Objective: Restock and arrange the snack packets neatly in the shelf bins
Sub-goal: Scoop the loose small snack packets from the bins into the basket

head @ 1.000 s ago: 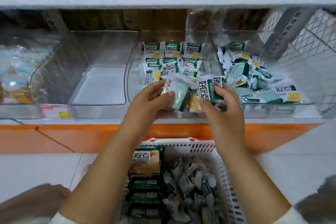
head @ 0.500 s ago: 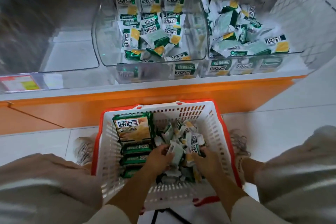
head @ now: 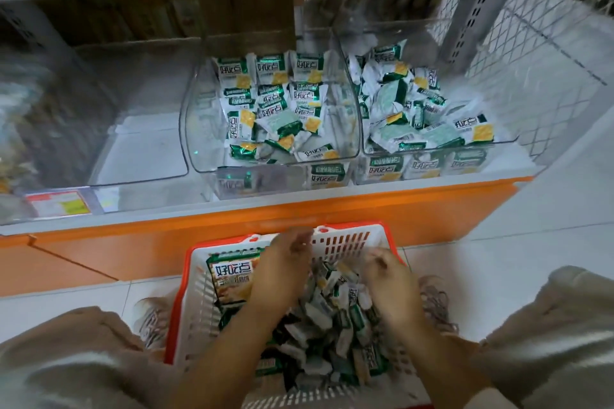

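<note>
Low down, the left hand (head: 284, 276) and right hand (head: 390, 282) are held over loose snack packets (head: 332, 319) heaped in the white basket (head: 349, 239); both are blurred, so their grip cannot be told. Farther off, more packets are piled in the clear middle bin (head: 197, 143) and right bin (head: 432, 149).

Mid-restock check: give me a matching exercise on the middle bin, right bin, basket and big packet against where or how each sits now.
Things:
1. middle bin
2. right bin
3. basket
4. big packet

States:
A. standing on the floor, red-rimmed
B. contents in a jumbled heap
C. lying in the basket's left side
D. contents lined up in rows at the back

Pairs: 1-D, 2-B, 3-A, 4-C.
</note>
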